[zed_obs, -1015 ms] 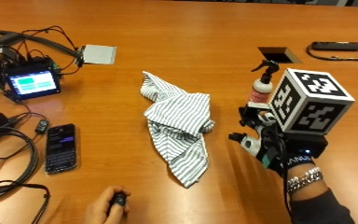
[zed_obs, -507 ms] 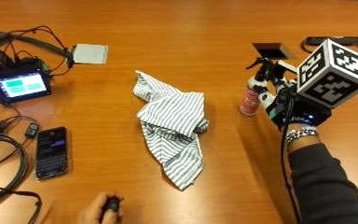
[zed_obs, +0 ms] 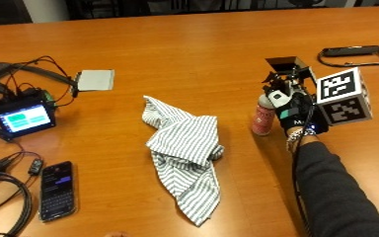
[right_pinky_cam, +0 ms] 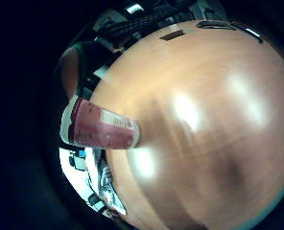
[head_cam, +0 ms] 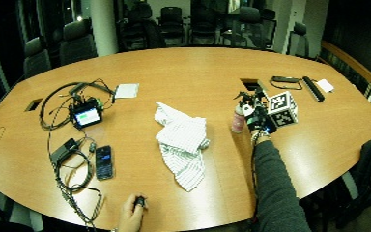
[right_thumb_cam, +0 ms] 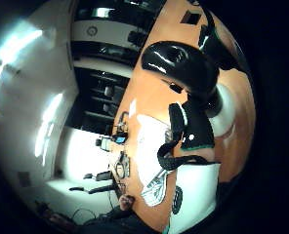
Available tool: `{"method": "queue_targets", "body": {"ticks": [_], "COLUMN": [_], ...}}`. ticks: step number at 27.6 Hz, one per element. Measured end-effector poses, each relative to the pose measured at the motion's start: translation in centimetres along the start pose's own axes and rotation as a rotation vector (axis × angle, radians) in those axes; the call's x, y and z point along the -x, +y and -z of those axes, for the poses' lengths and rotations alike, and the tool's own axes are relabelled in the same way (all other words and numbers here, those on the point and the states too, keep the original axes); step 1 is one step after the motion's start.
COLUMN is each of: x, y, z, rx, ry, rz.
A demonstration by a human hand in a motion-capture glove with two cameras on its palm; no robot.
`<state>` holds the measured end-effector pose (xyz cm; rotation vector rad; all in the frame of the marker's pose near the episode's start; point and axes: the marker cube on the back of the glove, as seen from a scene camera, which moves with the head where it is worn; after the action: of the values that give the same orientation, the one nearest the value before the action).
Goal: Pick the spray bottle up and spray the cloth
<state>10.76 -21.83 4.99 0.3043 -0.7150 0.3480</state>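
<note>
From the outside view, the black-gloved right hand [zed_obs: 293, 111] is wrapped around the pink-red spray bottle with a black nozzle [zed_obs: 264, 118], which stands upright on the orange wooden table [zed_obs: 196, 54]; the fingers cover its upper part. The crumpled grey-and-white striped cloth [zed_obs: 186, 148] lies well apart from it.

In the wide outside view, the bottle [head_cam: 238, 122] is mostly hidden behind the hand [head_cam: 257, 115].

The little-finger palm view shows only the bottle's labelled body [right_pinky_cam: 101, 129].

The thumb palm view shows its glossy black nozzle [right_thumb_cam: 181, 63] close up; the cloth [right_thumb_cam: 152, 161] is partly blocked.
</note>
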Motion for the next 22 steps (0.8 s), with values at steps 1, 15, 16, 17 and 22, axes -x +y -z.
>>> {"method": "queue_targets", "body": {"ticks": [1, 15, 16, 17, 22], "x": [-0.1, 0.4, 0.4, 0.5, 1.3], "y": [0.1, 0.1, 0.1, 0.1, 1.0], "z": [-0.4, -3.2, -3.2, -3.1, -2.5], "rx": [0.011, -0.086, -0.113, -0.140, -0.246], "ry": [-0.033, -0.241, -0.231, -0.222, -0.189], "rz": [0.010, 0.175, 0.218, 0.260, 0.370]}}
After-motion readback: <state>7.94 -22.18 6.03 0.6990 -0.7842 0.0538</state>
